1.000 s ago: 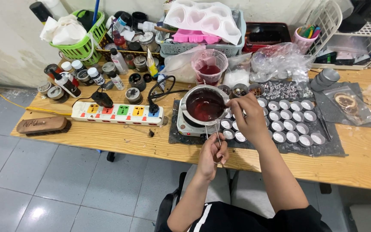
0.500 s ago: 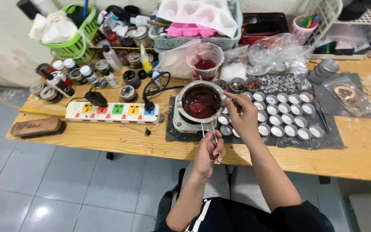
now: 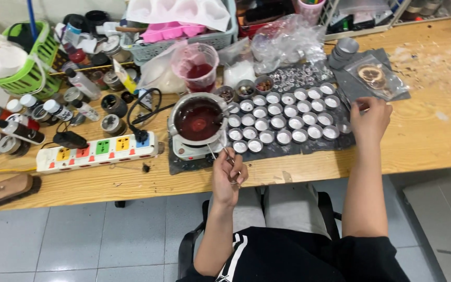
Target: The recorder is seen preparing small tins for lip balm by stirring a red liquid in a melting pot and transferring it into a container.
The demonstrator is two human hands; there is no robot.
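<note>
— What are your hands doing?
— My left hand (image 3: 229, 175) pinches thin metal tweezers (image 3: 224, 156) just before the pot of dark red wax (image 3: 198, 119). My right hand (image 3: 370, 119), fingers loosely curled, touches the far end of the small tin cups (image 3: 280, 117).
— Any tip?
— I'd keep the tweezers level and steady, and the cups lined up on the grey mat (image 3: 309, 149) on the worktop (image 3: 434, 130).

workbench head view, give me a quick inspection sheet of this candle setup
surface: wooden table, dark mat under cups
job's things: pot of dark red liquid on small heater; rows of small metal cups; thin metal tool
clutter: bottles and jars, green basket, measuring cup
grips: left hand holds tool; right hand at mat's right edge
cables: power strip, black cord
surroundings: grey tiled floor
</note>
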